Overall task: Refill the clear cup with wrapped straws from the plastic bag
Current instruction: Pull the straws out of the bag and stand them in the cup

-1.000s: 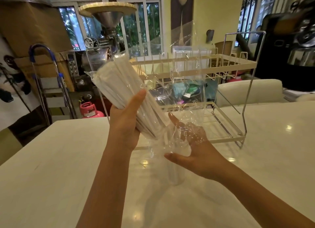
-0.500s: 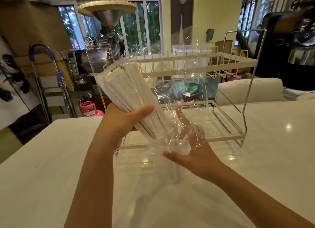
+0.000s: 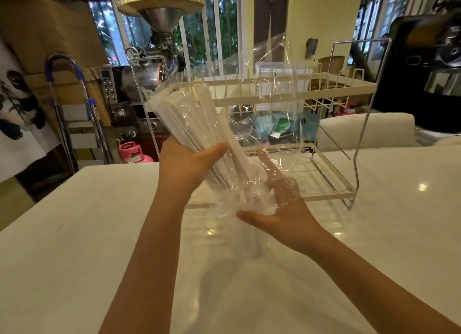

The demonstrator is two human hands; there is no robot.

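Note:
A bundle of white wrapped straws (image 3: 192,124) sits inside a clear plastic bag (image 3: 272,101), tilted up to the left above the white table. My left hand (image 3: 185,166) grips the bundle around its lower half, thumb across the front. My right hand (image 3: 279,209) is under the crumpled bottom of the bag, fingers spread, with plastic film lying over them. The bag's loose open end rises in front of the rack. A clear cup (image 3: 254,238) stands on the table just below my right hand, hard to make out.
A two-tier white wire dish rack (image 3: 331,89) stands on the white table (image 3: 74,246) right behind my hands. Beyond the table's far edge are a steel machine (image 3: 152,66), a blue-handled trolley (image 3: 72,96) and a pink gas cylinder (image 3: 132,152).
My left hand and the straw bundle have dropped lower and shifted right, with the thumb wrapping further around the bundle. The right hand stays under the bag's bottom.

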